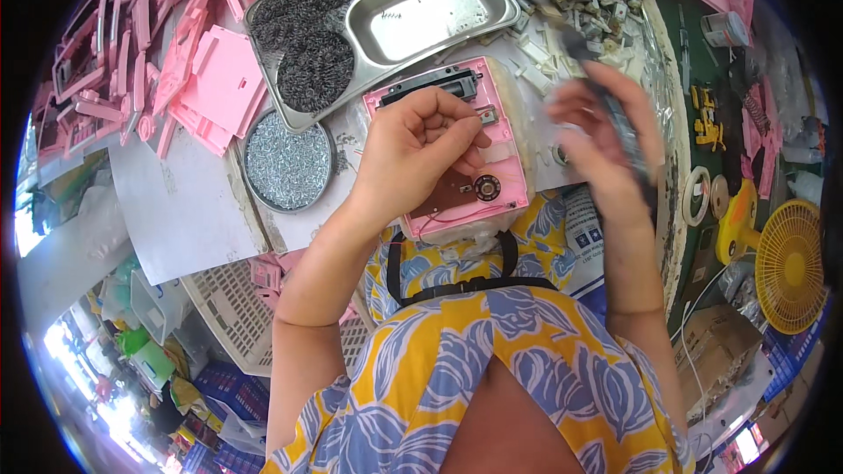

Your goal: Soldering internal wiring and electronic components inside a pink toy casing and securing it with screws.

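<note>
A small assembly workshop: at eleven o'clock lies a heap of pink moulded plastic parts [149,53], at nine a round metal dish of small silver screws [287,161], at twelve a compartmented steel tray of dark springs [378,13] on the cluttered counter [189,211].

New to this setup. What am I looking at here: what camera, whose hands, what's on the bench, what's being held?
It is one picture, from a fisheye camera worn on a person's head and looking down, so straight edges curve near the rim. There is no robot; both bare hands are the wearer's.

The left hand rests on a pink plastic housing lying open on the table, its fingers pinching at a small part near the top edge. The right hand holds a dark tool; it is blurred, so I can't tell its kind.

Around them are a steel tray with dark coiled springs, a round dish of small silver parts and a pile of pink plastic pieces.
</note>
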{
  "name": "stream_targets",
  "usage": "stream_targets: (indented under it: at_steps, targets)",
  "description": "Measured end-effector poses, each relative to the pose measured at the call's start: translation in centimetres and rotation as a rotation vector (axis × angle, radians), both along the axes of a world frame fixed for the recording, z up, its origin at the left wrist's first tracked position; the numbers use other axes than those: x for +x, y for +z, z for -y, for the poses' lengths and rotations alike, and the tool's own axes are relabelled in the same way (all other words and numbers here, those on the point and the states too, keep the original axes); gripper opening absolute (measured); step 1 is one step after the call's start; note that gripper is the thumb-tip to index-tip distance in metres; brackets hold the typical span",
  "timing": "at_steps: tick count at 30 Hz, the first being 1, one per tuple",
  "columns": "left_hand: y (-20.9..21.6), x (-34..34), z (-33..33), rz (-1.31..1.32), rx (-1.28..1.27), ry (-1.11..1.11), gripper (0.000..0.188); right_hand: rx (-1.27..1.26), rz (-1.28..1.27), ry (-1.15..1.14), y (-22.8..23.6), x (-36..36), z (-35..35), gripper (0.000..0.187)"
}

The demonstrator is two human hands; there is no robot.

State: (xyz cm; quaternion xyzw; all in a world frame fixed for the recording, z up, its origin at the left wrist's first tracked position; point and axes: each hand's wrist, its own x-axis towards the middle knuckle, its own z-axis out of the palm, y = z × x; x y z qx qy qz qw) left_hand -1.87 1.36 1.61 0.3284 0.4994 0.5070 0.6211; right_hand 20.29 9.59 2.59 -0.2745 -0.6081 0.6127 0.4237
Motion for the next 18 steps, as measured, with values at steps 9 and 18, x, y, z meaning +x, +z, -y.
stream_targets:
  at_steps: [9,18]
  targets:
    - [0.0,-0.3,0.3,0.021,-0.003,-0.021,0.012,-0.013,0.021,0.217,-1.0,-4.9,-0.4,0.054]
    - [-0.3,-0.2,0.5,0.021,-0.006,-0.032,0.012,-0.013,-0.018,0.154,-1.3,-4.8,0.3,0.054]
